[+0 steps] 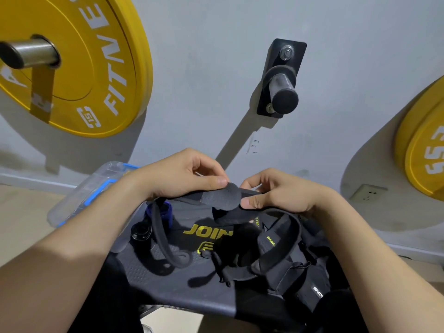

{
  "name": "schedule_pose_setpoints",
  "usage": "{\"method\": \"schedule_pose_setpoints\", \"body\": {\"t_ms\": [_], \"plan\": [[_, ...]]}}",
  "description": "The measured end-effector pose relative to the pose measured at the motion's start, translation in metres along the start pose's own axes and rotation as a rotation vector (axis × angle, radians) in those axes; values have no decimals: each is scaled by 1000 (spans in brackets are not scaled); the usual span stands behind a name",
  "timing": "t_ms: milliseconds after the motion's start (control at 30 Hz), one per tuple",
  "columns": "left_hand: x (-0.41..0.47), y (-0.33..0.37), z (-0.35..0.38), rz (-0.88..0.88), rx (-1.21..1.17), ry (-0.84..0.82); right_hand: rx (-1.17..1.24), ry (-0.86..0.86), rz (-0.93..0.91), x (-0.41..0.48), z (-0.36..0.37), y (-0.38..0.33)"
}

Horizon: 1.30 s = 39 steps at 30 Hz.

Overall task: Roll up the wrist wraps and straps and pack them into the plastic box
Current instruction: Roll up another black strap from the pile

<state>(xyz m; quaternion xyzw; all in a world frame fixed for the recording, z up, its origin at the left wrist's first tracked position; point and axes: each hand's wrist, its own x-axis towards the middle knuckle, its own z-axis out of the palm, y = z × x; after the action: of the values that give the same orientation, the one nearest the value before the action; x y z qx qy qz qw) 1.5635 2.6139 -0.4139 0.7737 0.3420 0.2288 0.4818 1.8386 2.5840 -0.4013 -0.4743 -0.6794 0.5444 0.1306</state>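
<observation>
Two hands hold one strap [221, 197] above the surface [168, 284], the left hand [182, 176] and right hand [276, 191] with fingers [216, 182] pinched on its part-rolled end, its length running left-right between them, the box [96, 188] nearer the left hand.

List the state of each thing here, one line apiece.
Left hand: pinches the wrist wrap.
Right hand: pinches the wrist wrap.
Wrist wrap: held above the bench, largely unrolled.
Blue wrap: rolled, on the bench.
Black straps: unrolled, heaped on the bench.
Plastic box: beside the bench, lid unclear.
Yellow plate: hung on its peg.
</observation>
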Motion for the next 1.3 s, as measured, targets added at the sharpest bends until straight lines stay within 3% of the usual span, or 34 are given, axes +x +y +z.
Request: {"method": "schedule_pose_setpoints", "body": {"t_ms": [133,267,567,733,900,1100,1300], "plan": [[-2,-2,0,18,-37,-27,169,-84,-99,1,0,-3],[-3,-3,-2,26,-60,13,169,-132,-157,2,2,-5],[-6,-3,-1,-61,110,-22,188,-94,-128,6,3,-5],[-8,1,3,-106,161,-41,106,-109,-122,9,9,-7],[-7,3,5,-123,95,-66,-65,23,-166,16,16,-10],[-9,4,-3,-208,17,-200,-175,31,-132,14,20,-17],[-14,13,-5,-156,-57,-251,-77,13,-79,13,18,-21]]}}
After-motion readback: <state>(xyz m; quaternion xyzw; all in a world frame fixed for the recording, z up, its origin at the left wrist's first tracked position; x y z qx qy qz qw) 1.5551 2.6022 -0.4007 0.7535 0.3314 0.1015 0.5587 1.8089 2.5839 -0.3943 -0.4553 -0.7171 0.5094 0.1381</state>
